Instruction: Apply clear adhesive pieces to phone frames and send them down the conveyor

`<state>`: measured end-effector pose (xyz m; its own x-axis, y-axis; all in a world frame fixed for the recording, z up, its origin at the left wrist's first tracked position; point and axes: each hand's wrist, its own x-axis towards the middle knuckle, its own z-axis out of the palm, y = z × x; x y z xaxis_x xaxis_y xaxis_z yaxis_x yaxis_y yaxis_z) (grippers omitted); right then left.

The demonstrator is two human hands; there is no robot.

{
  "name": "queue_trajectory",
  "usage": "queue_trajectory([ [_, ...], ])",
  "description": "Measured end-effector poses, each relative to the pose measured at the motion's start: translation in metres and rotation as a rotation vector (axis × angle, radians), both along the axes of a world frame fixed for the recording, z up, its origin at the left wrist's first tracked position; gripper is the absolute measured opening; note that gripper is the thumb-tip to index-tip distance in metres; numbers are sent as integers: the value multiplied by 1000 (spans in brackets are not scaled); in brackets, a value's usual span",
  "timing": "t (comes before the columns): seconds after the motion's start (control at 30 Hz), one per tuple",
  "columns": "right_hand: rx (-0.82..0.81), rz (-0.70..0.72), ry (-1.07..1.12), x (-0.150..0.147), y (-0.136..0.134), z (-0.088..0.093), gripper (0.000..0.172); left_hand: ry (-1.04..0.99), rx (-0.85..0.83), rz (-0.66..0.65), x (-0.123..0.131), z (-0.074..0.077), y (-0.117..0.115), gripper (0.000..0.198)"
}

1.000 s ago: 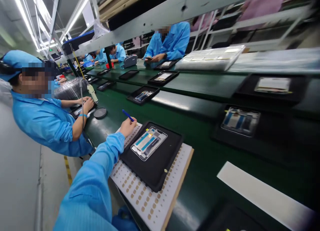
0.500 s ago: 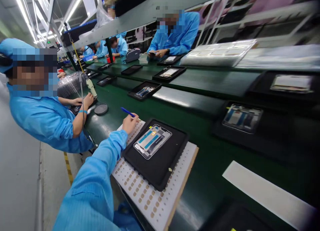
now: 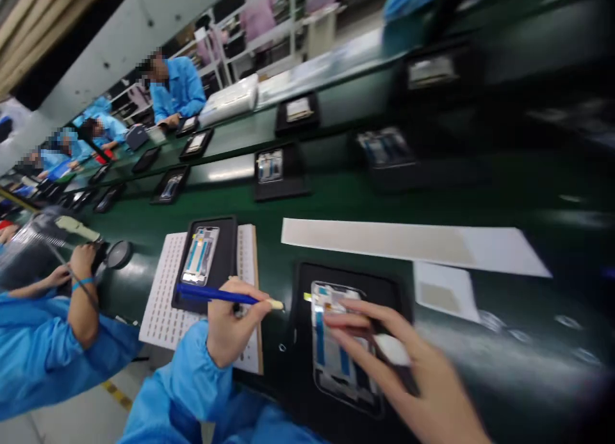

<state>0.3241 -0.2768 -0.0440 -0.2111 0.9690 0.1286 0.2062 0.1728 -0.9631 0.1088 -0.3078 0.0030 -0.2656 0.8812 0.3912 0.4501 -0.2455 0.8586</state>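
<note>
Phone frame (image 3: pixel 336 348) is lying in a black tray (image 3: pixel 384 284) on the green counter (image 3: pixel 336 200), directly in front of the person. Right hand (image 3: pixel 408 373) is open, fingers spread, fingertips resting on the frame's upper half. Left hand (image 3: pixel 233 328) is gripping a blue pen (image 3: pixel 216 295), pale tip pointing toward the tray's left edge. Left of it, a 2nd tray w/ frame (image 3: pixel 202 255) is sitting on a dotted sheet (image 3: pixel 161 303). White paper strip (image 3: pixel 408 242) is lying beyond the near tray. A co-worker's hand (image 3: pixel 81 261) is working at far left.
</note>
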Motion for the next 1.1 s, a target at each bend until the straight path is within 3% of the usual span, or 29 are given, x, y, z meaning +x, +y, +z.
queue_trajectory([
  [0.1,-132,60,232,-11,-1,10,32,92,18,-98,30,-11,8,16],
  [0.17,-163,2,325,-12,-2,12,31,166,19,-152,41,-14,14,13],
  [0.37,-185,-130,389,1,-4,3,30,260,48,-243,57,-20,22,3],
  [0.5,-132,-185,406,2,-2,2,27,192,6,-222,66,-24,28,9],
  [0.6,-96,-197,357,3,0,4,22,-18,-147,-185,74,-27,36,20],
  [0.7,-32,-253,241,21,9,1,22,-242,-348,-175,78,-30,44,29],
  [0.77,56,-401,40,47,21,-7,24,-269,-381,-162,77,-33,50,28],
  [0.83,142,-596,-288,82,34,-20,25,-171,-333,-151,73,-37,55,22],
  [0.93,138,-649,-724,129,48,-39,33,76,-239,-180,67,-42,64,14],
  [1.0,169,-652,-814,141,50,-45,34,207,-201,-209,64,-46,70,12],
  [1.1,307,-627,-719,123,47,-39,31,307,-182,-243,63,-50,79,11],
])
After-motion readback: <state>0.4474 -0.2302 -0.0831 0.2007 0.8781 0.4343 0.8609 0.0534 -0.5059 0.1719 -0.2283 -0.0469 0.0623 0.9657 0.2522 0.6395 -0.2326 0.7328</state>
